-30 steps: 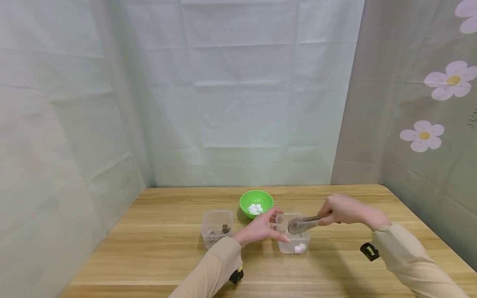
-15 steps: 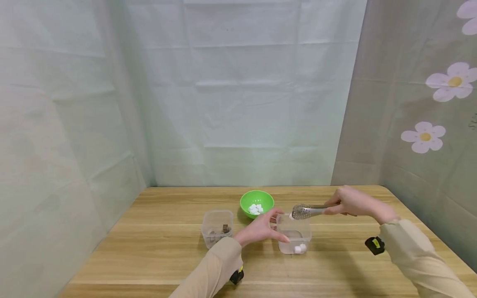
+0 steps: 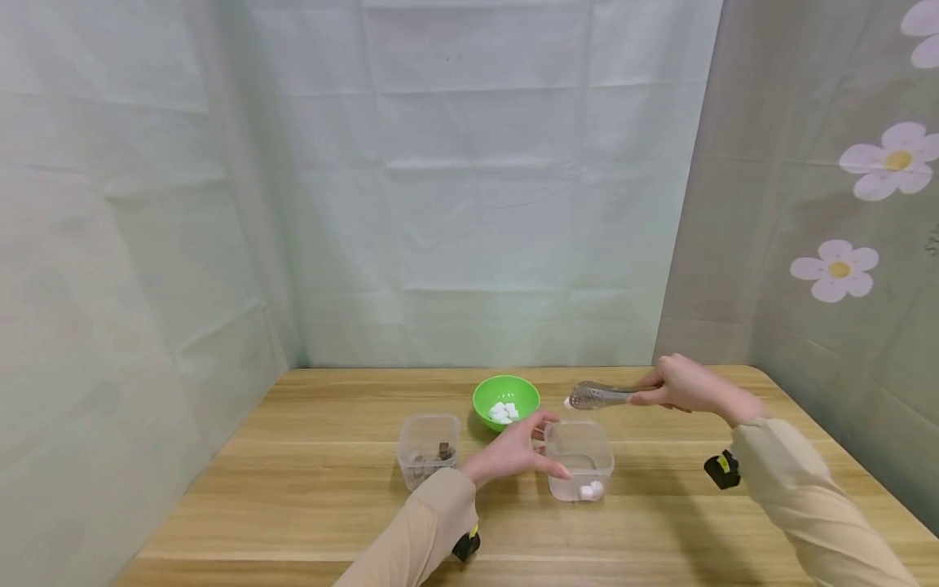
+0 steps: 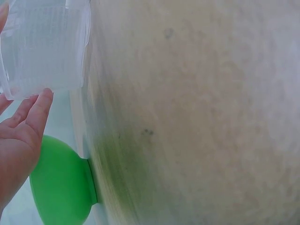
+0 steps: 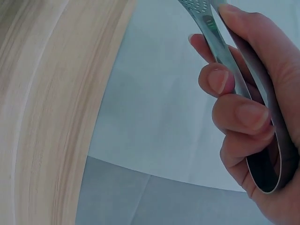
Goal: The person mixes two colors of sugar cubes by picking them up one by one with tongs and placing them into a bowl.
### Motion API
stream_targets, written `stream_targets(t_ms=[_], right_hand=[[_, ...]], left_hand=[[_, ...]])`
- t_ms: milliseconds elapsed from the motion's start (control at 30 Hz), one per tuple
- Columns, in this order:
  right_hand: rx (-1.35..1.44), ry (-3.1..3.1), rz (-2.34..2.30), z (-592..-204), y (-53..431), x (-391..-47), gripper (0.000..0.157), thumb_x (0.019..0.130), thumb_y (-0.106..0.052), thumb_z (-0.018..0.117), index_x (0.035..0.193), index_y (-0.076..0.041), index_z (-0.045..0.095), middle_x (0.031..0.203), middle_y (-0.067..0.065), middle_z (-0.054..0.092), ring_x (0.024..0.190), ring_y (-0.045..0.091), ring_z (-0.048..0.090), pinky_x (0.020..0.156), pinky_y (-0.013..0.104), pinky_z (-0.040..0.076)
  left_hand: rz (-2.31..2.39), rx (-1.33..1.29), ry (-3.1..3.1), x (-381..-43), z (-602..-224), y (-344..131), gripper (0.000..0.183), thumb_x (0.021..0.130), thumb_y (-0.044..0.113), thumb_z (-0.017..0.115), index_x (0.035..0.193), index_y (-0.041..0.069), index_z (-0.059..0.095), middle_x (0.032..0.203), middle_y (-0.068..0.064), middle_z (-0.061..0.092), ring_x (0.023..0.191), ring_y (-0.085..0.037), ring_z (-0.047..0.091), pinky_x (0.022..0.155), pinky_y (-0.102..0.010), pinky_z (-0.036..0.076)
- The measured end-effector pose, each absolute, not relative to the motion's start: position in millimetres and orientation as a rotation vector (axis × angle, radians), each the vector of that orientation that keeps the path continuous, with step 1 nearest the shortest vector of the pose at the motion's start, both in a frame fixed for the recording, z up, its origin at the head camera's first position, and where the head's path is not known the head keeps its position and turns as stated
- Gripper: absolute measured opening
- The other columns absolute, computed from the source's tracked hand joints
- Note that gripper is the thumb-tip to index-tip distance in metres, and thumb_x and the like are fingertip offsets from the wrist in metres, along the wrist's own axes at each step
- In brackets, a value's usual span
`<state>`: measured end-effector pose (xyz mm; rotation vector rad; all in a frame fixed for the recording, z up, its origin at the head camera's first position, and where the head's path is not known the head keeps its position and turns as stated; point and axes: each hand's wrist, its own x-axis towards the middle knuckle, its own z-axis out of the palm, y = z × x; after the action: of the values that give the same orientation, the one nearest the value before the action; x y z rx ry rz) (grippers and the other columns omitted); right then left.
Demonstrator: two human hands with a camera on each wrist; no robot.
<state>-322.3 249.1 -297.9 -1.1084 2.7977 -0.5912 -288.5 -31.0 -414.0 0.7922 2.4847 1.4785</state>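
Note:
My right hand (image 3: 678,383) grips metal tongs (image 3: 601,395) with perforated ends. A small white piece (image 3: 568,403) sits at the tongs' tips, above the far rim of a clear plastic container (image 3: 579,461). In the right wrist view, the fingers wrap round the folded tongs (image 5: 234,70). My left hand (image 3: 513,452) steadies that clear container, thumb and fingers spread round its left side; in the left wrist view the fingertips (image 4: 45,96) touch its wall. White lumps (image 3: 590,491) lie in the container's near corner. Behind the left hand stands a green bowl (image 3: 506,387) with several white pieces (image 3: 502,412).
Another clear container (image 3: 429,432) holding some dark brown pieces (image 3: 444,450) stands left of the left hand. All of it is on a wooden table (image 3: 330,473). Pale cloth (image 3: 469,204) hangs behind and at both sides.
The right hand has lifted the tongs out of the right container and moved them back beyond its far rim, a white piece showing at their tips. The left hand has stayed put.

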Motion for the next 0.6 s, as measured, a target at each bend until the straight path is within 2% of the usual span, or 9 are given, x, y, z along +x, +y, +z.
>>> stream_targets(t_ms=[100, 200, 333, 600], right_hand=[[-1.104, 2.797, -0.606, -298, 246, -326, 0.019, 0.085, -0.032, 0.062, 0.071, -0.019, 0.068, 0.042, -0.013, 0.031, 0.037, 0.005, 0.026, 0.039, 0.022, 0.032], [-1.103, 2.794, -0.638, -299, 242, -329, 0.019, 0.085, -0.029, 0.063, 0.086, -0.013, 0.073, 0.043, -0.01, 0.035, 0.037, 0.005, 0.026, 0.039, 0.023, 0.032], [-1.082, 2.808, -0.642, -299, 236, -332, 0.029, 0.084, -0.029, 0.064, 0.099, -0.005, 0.07, 0.044, -0.007, 0.042, 0.037, 0.006, 0.026, 0.038, 0.023, 0.031], [-1.087, 2.847, -0.617, -297, 225, -337, 0.032, 0.084, -0.03, 0.064, 0.1, -0.003, 0.07, 0.043, -0.006, 0.042, 0.037, 0.006, 0.029, 0.041, 0.025, 0.036]], left_hand=[[1.486, 0.793, 2.478, -289, -414, -31, 0.08, 0.064, 0.03, 0.083, 0.129, 0.009, 0.042, 0.119, -0.008, 0.049, 0.104, -0.015, 0.047, 0.085, -0.03, 0.041], [1.488, 0.795, 2.471, -289, -415, -31, 0.08, 0.064, 0.03, 0.082, 0.13, 0.009, 0.041, 0.12, -0.008, 0.049, 0.105, -0.016, 0.047, 0.085, -0.03, 0.041], [1.482, 0.796, 2.476, -289, -415, -30, 0.081, 0.064, 0.032, 0.082, 0.13, 0.01, 0.041, 0.12, -0.008, 0.049, 0.105, -0.017, 0.047, 0.085, -0.03, 0.041], [1.493, 0.795, 2.472, -289, -415, -31, 0.08, 0.064, 0.031, 0.082, 0.13, 0.011, 0.041, 0.119, -0.004, 0.049, 0.105, -0.017, 0.047, 0.084, -0.029, 0.04]])
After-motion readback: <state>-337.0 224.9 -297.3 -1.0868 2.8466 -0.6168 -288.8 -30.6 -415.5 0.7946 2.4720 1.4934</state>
